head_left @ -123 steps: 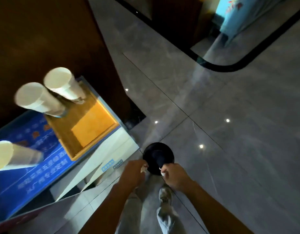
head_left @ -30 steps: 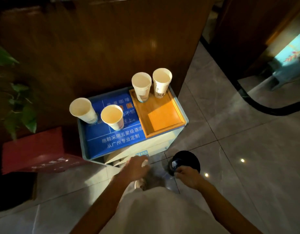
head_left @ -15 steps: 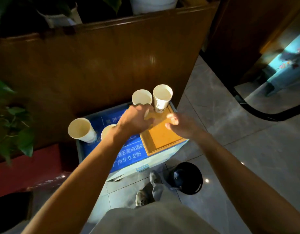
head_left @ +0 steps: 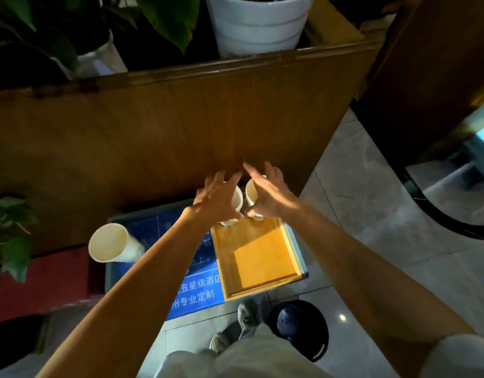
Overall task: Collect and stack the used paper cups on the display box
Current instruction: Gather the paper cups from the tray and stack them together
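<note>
Two white paper cups stand side by side at the far end of a wooden tray [head_left: 258,271] on the blue-topped display box [head_left: 191,293]. My left hand [head_left: 217,199] hovers over the left cup [head_left: 236,201] with fingers spread, thumb low by its base. My right hand [head_left: 268,193] is spread around the right cup [head_left: 251,190], thumb near its bottom. Neither cup is lifted, and I cannot tell if the fingers touch them. A third paper cup [head_left: 111,246] stands at the box's left edge. My left forearm hides the middle of the box.
A wooden partition [head_left: 167,132] rises right behind the box, with a white plant pot [head_left: 258,23] and leafy plants on top. A black round bin [head_left: 300,328] sits on the tiled floor by my feet. A red box [head_left: 41,285] lies left of the display box.
Both hands have moved forward from above the tray to the two far cups and have spread open around them. The camera has leaned closer.
</note>
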